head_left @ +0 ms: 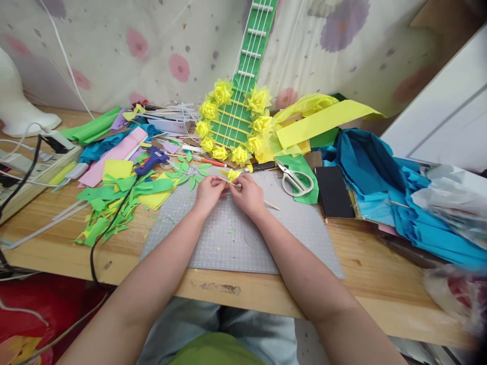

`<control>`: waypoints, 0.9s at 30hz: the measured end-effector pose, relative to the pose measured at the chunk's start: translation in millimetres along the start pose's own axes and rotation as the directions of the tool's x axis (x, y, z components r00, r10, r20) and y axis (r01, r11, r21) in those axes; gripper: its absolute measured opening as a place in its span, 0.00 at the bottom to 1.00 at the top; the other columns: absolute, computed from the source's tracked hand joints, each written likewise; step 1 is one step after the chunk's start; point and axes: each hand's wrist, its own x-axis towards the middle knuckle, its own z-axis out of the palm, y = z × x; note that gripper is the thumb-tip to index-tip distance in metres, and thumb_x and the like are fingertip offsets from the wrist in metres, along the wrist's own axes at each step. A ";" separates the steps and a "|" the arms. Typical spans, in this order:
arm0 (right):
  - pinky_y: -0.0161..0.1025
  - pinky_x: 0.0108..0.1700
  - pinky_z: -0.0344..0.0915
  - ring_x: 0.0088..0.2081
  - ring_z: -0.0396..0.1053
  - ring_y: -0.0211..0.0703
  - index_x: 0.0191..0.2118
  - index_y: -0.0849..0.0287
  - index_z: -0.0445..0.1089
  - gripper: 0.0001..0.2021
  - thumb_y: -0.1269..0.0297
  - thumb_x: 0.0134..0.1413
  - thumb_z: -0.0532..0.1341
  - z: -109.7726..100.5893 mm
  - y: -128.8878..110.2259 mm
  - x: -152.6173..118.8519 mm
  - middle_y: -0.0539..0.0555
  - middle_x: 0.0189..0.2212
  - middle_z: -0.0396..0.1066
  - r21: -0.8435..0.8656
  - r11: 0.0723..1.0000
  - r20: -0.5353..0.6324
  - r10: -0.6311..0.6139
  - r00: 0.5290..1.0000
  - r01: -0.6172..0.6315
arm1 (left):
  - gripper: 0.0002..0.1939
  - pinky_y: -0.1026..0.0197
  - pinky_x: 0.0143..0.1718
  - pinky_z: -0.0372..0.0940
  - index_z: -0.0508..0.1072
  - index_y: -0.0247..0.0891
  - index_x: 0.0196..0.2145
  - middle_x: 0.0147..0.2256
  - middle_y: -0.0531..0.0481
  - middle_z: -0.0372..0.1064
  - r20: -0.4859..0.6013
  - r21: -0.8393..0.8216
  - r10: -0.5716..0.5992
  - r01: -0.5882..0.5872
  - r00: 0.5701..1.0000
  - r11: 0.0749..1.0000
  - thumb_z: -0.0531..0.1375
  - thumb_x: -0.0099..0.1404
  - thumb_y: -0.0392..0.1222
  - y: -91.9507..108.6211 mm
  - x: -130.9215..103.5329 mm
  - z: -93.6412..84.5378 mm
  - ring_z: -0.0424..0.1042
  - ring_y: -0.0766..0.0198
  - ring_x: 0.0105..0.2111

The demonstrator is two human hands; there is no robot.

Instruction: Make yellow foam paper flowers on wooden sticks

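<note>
My left hand [210, 194] and my right hand [247, 194] meet over the grey cutting mat [236, 248], fingertips pinched close together. Between them is a small yellow paper flower [232, 175] on a thin stick [271, 205], whose end juts out to the right under my right hand. Both hands are closed on it. Just behind my left hand lie green paper leaves [190, 172] at the mat's back edge. A green guitar shape [228, 121] with yellow paper roses around its body leans against the curtain behind.
White-handled scissors [299, 183] and a black phone [334, 191] lie to the right, beside blue crepe paper [365, 157]. At the left are a blue glue gun [152, 160] with its black cable, green paper scraps [102, 218] and a power strip [57, 162].
</note>
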 end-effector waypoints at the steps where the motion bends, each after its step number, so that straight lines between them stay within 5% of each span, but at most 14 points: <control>1: 0.35 0.34 0.59 0.34 0.66 0.39 0.33 0.56 0.70 0.09 0.60 0.50 0.54 0.1 -1.1 -0.4 0.52 0.38 0.67 -0.010 1.000 -0.003 0.009 1.000 -0.009 | 0.06 0.65 0.23 0.66 0.65 0.34 0.30 0.27 0.48 0.71 0.003 -0.001 0.006 -0.006 1.000 1.000 0.58 0.51 0.31 -0.5 -0.3 0.9 0.71 0.66 0.24; 10: 0.37 0.34 0.60 0.36 0.67 0.41 0.33 0.57 0.70 0.10 0.62 0.51 0.53 -4.3 -3.1 0.3 0.53 0.38 0.68 -0.022 0.998 -0.022 0.058 0.998 -0.058 | 0.09 0.64 0.24 0.67 0.64 0.33 0.30 0.32 0.46 0.71 -0.009 -0.082 -0.051 0.050 0.999 0.995 0.58 0.50 0.27 6.2 -2.0 0.2 0.72 0.66 0.27; 17: 0.36 0.34 0.59 0.36 0.67 0.41 0.32 0.57 0.70 0.11 0.63 0.53 0.51 -6.5 -1.8 0.4 0.53 0.38 0.68 -0.011 1.000 0.000 0.029 1.000 -0.029 | 0.09 0.61 0.35 0.68 0.67 0.31 0.31 0.34 0.44 0.71 0.208 -0.225 -0.118 0.165 0.971 0.960 0.59 0.49 0.27 12.9 -5.2 -3.7 0.72 0.66 0.31; 27: 0.35 0.33 0.59 0.36 0.67 0.40 0.33 0.56 0.70 0.11 0.62 0.53 0.51 -6.9 -1.7 -0.6 0.52 0.37 0.68 -0.046 0.999 0.007 0.022 1.000 -0.021 | 0.15 0.66 0.24 0.67 0.67 0.35 0.37 0.40 0.45 0.71 0.144 -0.053 -0.015 0.023 0.990 0.998 0.58 0.49 0.29 12.7 -10.9 1.9 0.72 0.62 0.34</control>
